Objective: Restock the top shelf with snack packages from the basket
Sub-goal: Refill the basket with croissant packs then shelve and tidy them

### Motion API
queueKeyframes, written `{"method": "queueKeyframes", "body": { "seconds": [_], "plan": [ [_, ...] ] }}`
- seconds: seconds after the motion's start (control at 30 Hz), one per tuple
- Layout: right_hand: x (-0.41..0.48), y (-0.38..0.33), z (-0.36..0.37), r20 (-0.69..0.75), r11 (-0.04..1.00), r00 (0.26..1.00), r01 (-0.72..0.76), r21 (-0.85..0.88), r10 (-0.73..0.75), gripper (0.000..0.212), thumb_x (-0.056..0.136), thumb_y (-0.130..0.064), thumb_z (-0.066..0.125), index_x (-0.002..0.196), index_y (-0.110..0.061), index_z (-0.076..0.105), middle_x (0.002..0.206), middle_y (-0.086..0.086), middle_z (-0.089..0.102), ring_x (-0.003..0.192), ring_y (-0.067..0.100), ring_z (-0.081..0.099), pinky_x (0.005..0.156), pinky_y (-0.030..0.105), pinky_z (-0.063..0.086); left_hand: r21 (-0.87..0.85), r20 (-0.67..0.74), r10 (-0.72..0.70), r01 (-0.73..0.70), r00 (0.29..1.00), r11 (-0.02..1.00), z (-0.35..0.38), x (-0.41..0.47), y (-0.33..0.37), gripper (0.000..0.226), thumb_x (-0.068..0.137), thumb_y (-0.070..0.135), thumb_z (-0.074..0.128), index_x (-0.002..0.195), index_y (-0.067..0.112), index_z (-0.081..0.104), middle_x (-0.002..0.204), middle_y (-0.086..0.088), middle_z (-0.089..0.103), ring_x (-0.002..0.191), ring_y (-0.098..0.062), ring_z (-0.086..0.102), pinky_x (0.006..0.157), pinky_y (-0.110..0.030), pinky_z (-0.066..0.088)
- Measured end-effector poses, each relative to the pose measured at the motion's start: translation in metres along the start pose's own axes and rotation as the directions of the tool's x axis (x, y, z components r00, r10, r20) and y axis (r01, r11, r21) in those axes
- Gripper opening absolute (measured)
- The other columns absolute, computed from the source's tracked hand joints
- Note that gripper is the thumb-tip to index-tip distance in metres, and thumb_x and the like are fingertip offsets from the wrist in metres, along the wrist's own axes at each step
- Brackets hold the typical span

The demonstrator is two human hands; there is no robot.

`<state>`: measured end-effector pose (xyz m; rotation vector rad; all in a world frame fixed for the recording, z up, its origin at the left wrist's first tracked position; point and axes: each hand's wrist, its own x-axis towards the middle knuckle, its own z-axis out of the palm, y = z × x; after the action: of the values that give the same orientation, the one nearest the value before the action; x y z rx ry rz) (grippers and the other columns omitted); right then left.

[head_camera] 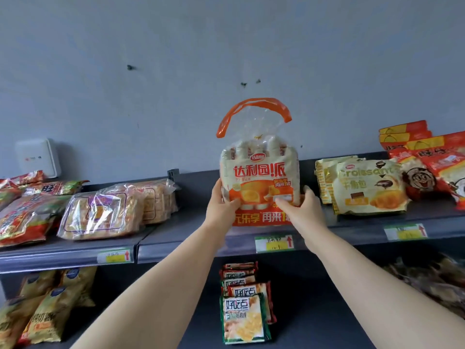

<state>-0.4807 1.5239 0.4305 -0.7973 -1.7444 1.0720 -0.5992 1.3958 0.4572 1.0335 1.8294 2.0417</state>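
Observation:
A cream and orange snack bag (pixel 259 177) with an orange carry handle stands upright on the dark top shelf (pixel 191 238), in the gap between other packs. My left hand (pixel 221 205) grips its lower left side, thumb across the front. My right hand (pixel 302 207) grips its lower right side, fingers round the edge and thumb on the front. The basket is not in view.
Clear packs of crackers (pixel 105 210) and red bags (pixel 22 215) lie left on the top shelf. Croissant packs (pixel 367 187) and red packs (pixel 432 159) stand right. The lower shelf holds green-edged packs (pixel 245 316) and yellow bags (pixel 45 313). A grey wall rises behind.

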Motion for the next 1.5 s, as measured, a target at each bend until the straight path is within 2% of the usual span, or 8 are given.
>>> {"method": "queueKeyframes", "body": {
  "seconds": [0.17,0.27,0.43,0.6,0.9,1.23,1.37,1.5],
  "plan": [
    [0.044,0.028,-0.011,-0.072,0.992,0.99,-0.122,-0.029,0.12,0.055,0.082,-0.046,0.072,0.12,-0.014,0.05,0.118,0.008,0.058,0.089,0.019,0.059,0.055,0.023,0.044,0.124,0.048,-0.109,0.102,0.993,0.987,0.035,0.036,-0.006,0.036,0.099,0.012,0.054,0.126,0.036,0.049,0.117,0.006,0.064,0.094,-0.011,0.065,0.074,-0.031,0.057],
    [0.058,0.042,-0.01,-0.148,0.994,0.983,-0.112,0.002,0.111,0.051,0.084,-0.042,0.07,0.118,-0.012,0.048,0.12,0.01,0.056,0.094,0.025,0.062,0.066,0.034,0.054,0.255,-0.136,-0.036,0.071,0.99,0.964,0.038,0.057,-0.013,0.032,0.095,0.026,0.061,0.124,0.028,0.048,0.115,0.01,0.06,0.101,-0.013,0.059,0.086,-0.032,0.05],
    [0.067,0.046,-0.009,-0.14,0.996,0.988,-0.051,0.07,0.06,0.047,0.084,-0.037,0.072,0.116,-0.014,0.047,0.117,0.006,0.058,0.09,0.019,0.063,0.065,0.032,0.056,0.514,-0.377,-0.083,0.283,0.922,0.81,0.025,0.085,-0.032,0.071,0.087,0.031,0.07,0.142,0.005,0.034,0.139,-0.012,0.049,0.124,-0.032,0.051,0.084,-0.034,0.041],
    [0.066,0.049,-0.01,-0.154,0.991,0.988,-0.007,0.134,0.028,0.038,0.087,-0.028,0.071,0.114,-0.016,0.048,0.113,0.001,0.059,0.081,0.007,0.059,0.054,0.017,0.043,0.399,-0.284,-0.21,0.315,0.936,0.861,0.023,0.106,-0.051,0.086,0.074,0.045,0.083,0.134,0.004,0.035,0.115,-0.007,0.054,0.095,-0.021,0.054,0.074,-0.034,0.044],
    [0.059,0.051,-0.002,-0.263,0.99,0.964,-0.013,0.144,0.051,0.036,0.089,-0.031,0.067,0.115,-0.018,0.046,0.116,0.002,0.056,0.092,0.012,0.06,0.061,0.02,0.045,0.2,-0.249,-0.152,0.204,0.957,0.958,0.019,0.14,-0.075,0.07,0.061,0.044,0.091,0.111,0.012,0.055,0.104,-0.004,0.067,0.088,-0.021,0.067,0.066,-0.031,0.053],
    [0.068,0.021,0.056,-0.284,0.992,0.953,-0.087,0.09,0.109,0.044,0.091,-0.03,0.066,0.125,-0.01,0.045,0.125,0.01,0.053,0.103,0.025,0.063,0.071,0.033,0.053,0.005,-0.627,-0.122,0.16,0.77,0.987,-0.09,0.133,-0.038,0.08,0.066,0.046,0.085,0.127,0.017,0.043,0.125,-0.011,0.057,0.109,-0.034,0.062,0.09,-0.05,0.055],
    [0.085,0.021,0.074,-0.123,0.969,0.99,-0.102,-0.226,0.075,0.055,0.093,-0.043,0.058,0.134,-0.014,0.035,0.122,0.008,0.057,0.093,0.024,0.062,0.069,0.035,0.052,-0.085,-0.516,-0.141,0.114,0.845,0.99,-0.126,0.109,-0.032,0.059,0.076,0.029,0.083,0.125,0.017,0.052,0.109,-0.006,0.067,0.094,-0.028,0.069,0.07,-0.039,0.058],
    [0.1,0.025,0.073,0.024,0.943,0.997,-0.062,-0.326,0.074,0.079,0.094,-0.053,0.049,0.154,-0.028,0.004,0.132,0.008,0.054,0.101,0.028,0.061,0.076,0.038,0.051,-0.171,-0.267,-0.156,0.113,0.951,0.979,-0.128,0.084,-0.028,0.032,0.086,0.016,0.074,0.115,0.015,0.06,0.103,-0.01,0.073,0.09,-0.032,0.072,0.08,-0.051,0.058]
  ]
}}
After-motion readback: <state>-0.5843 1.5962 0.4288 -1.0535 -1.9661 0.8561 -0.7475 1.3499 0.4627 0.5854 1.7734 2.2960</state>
